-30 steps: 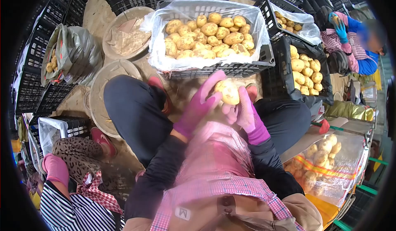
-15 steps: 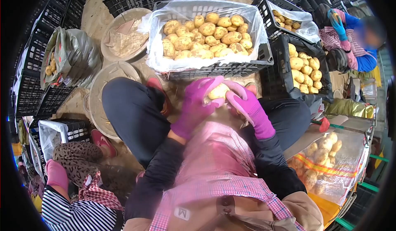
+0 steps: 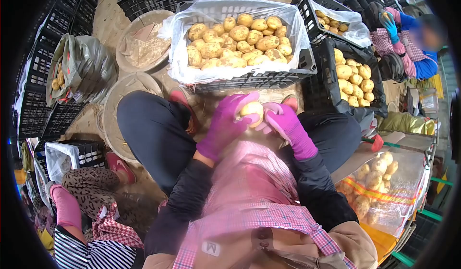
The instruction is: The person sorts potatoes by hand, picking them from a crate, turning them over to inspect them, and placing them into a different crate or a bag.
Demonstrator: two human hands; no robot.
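Clearly, a pale yellow potato (image 3: 252, 113) is the thing in hand, held up in front of the apron (image 3: 254, 197) and above the gap between the two bent knees. The gloved left hand (image 3: 229, 120) lies at its nine o'clock, and that grip is curled about it, fingers over the top and thumb across the near face. The gloved right hand (image 3: 288, 127) sits at three o'clock, its fingers partly bent at the potato's edge; whether that grip presses on the skin or stops just beside it, I cannot tell.

At twelve o'clock, just past the hands, stands a black slatted crate (image 3: 269, 81) with a translucent liner, loaded with soil-marked potatoes (image 3: 240, 43). Between two and three o'clock is a black-lined crate (image 3: 319, 82) of cleaner-looking ones, and between one and two a smaller-looking crate (image 3: 303, 19) with more. A clear plastic sack (image 3: 401, 209) of potatoes lies at four o'clock. One round basin (image 3: 117, 104) rests on the floor at nine, another basin (image 3: 123, 53) at ten. Far off at two o'clock, a co-worker's blue glove (image 3: 391, 30) shows; at eight, another person's pink sleeve (image 3: 67, 206).
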